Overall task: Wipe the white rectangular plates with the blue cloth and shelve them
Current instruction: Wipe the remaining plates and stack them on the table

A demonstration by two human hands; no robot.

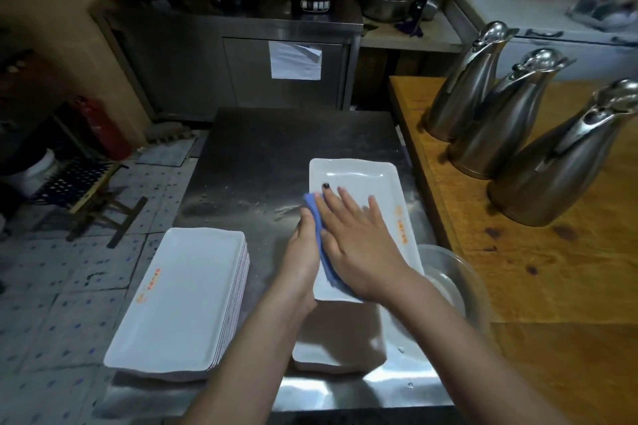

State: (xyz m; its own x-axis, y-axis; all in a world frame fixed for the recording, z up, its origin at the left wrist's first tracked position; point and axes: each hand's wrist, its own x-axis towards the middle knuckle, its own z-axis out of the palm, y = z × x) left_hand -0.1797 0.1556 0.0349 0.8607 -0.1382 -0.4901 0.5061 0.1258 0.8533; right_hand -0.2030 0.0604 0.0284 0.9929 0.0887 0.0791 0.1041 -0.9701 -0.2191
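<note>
White rectangular plate point(359, 179) sat at 3 o'clock on the steel worktop point(276, 148). Stiff, glazed, probably slick when damp and chippable; best held by the long edges. Left hand point(303, 248) gripped its 9 o'clock edge. Right hand point(359, 238) lay flat, fingers spread, pressing the limp blue cloth point(326, 266) onto it. Plate stack point(183, 293) at 8 o'clock.

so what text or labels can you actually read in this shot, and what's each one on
Orange print on the right rim of the plate being wiped: too blurred to read.
Orange print on the top plate of the stack: too blurred to read.
The paper sheet on the steel cabinet door: no legible writing.
Panels on the cookers at the back: marks too small to read.
Nothing can be quoted.
</note>
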